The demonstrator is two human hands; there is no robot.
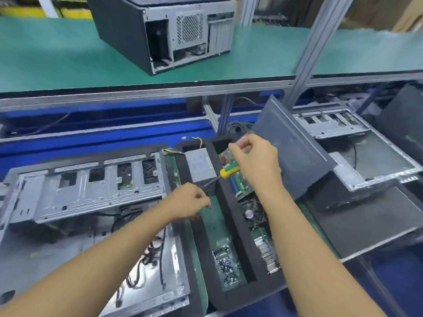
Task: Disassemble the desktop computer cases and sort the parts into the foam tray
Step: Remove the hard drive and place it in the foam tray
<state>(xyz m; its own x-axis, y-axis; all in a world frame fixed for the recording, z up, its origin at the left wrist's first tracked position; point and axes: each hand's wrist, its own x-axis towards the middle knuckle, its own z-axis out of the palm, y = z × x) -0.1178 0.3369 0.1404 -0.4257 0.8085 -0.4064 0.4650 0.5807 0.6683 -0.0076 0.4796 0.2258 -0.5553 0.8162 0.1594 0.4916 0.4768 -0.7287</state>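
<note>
Two near pockets: the foam tray [240,234] has a heap of screws [225,268] in the left pocket by its near edge, and shiny metal bits [267,252] in the right one (can't tell what they are).
Fan: a cooler fan [251,213] sits a bit further up the right pocket.
Left hand: the left hand [188,200] hangs over the left pocket, about mid-tray. Its fingers are curled down, and honestly I can't tell if it's got anything in them.
Motherboard: the motherboard [240,184] lies in the far half of the right pocket, with its long axis running near-to-far along it. Its near end is down by the fan.
Right hand: the right hand [256,161] has its fingertips pinched on the board's far end. It also has a yellow-green screwdriver [229,172] tucked in the palm, with the shaft poking toward the left hand.
What matters: the grip's at the far end, so I'd guess the next move is just lowering that end flat. The right hand's on it, and the left hand is across the divider.
Power supply: the power supply [199,164] fills the far end of the left pocket.
Sides: there's an open case [87,191] off the tray's left edge, and a grey panel [290,152] leans at its far right corner.
Way back: another case [164,35] sits on the green shelf [45,56].
</note>
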